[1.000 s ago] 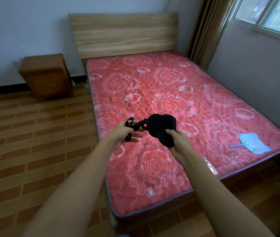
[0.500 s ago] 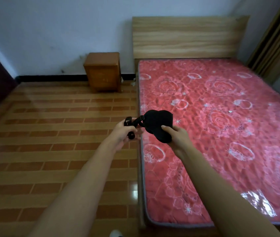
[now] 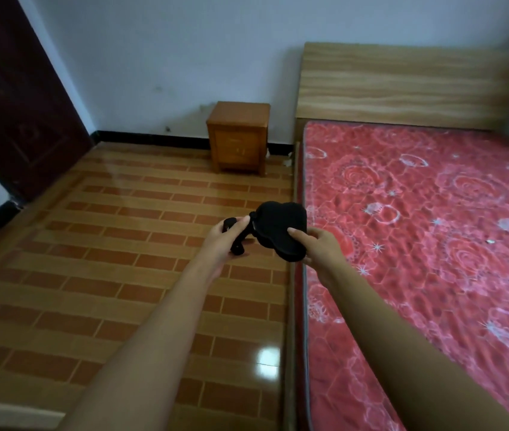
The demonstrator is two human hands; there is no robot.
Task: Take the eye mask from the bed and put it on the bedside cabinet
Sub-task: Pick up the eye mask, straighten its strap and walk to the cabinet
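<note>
A black eye mask [image 3: 281, 227] hangs in the air between my two hands, over the left edge of the bed [image 3: 418, 231]. My right hand [image 3: 318, 247] grips the padded part from below and the right. My left hand [image 3: 226, 237] holds the mask's black strap, which loops down under the fingers. The wooden bedside cabinet [image 3: 238, 136] stands against the far wall, left of the headboard, well beyond the hands, and its top is bare.
The bed has a red flowered mattress and a light wooden headboard [image 3: 402, 85]. A shiny brick-pattern tiled floor [image 3: 107, 259] stretches between me and the cabinet. A dark door [image 3: 13, 98] fills the left wall.
The view has swung left: the bed slid to the right and the cabinet and floor moved toward the middle. Both hands keep the same hold on the mask.
</note>
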